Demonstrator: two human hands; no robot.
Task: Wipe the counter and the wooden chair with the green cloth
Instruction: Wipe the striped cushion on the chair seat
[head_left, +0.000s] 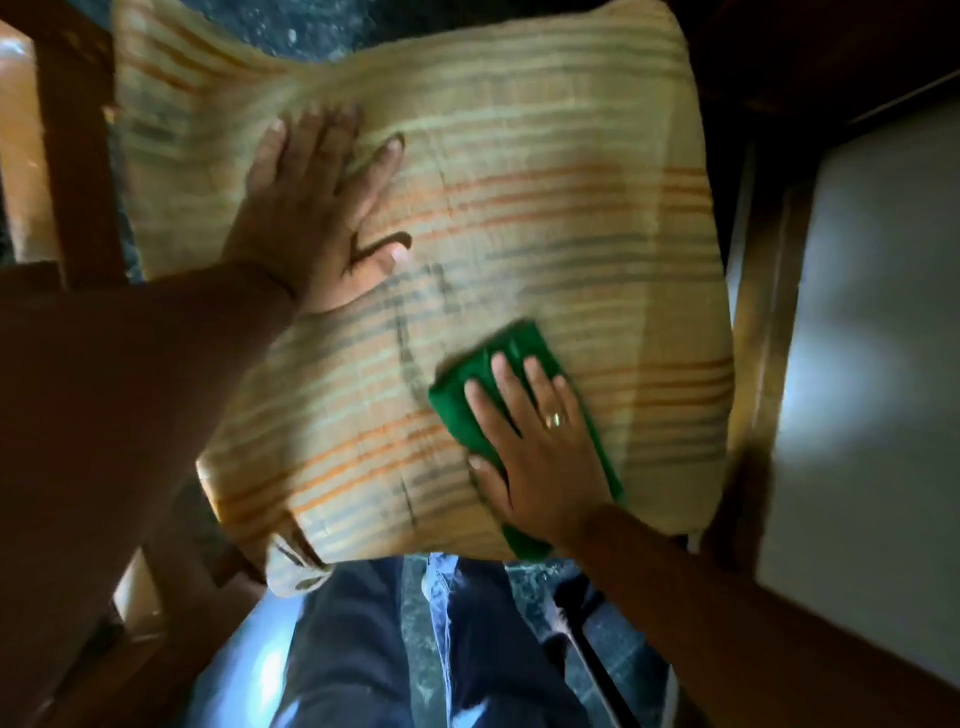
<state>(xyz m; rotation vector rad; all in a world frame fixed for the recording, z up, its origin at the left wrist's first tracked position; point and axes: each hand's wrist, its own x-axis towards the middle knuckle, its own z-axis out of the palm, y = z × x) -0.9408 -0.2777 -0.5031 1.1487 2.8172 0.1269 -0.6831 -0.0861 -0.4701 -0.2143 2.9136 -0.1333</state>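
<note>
A striped beige and orange cushion (519, 218) covers the seat of the wooden chair (78, 156), whose dark frame shows at the left and right edges. My left hand (317, 218) lies flat on the cushion's upper left part, fingers spread. My right hand (535, 447) presses the folded green cloth (498, 358) flat against the cushion near its front right corner. The cloth sticks out beyond my fingertips and beside my wrist. A ring sits on one finger of the right hand.
A pale grey-white surface (872, 364) stands close on the right of the chair. Dark speckled floor (311, 26) shows behind the cushion and between my legs (363, 649) in blue trousers below. The picture is blurred.
</note>
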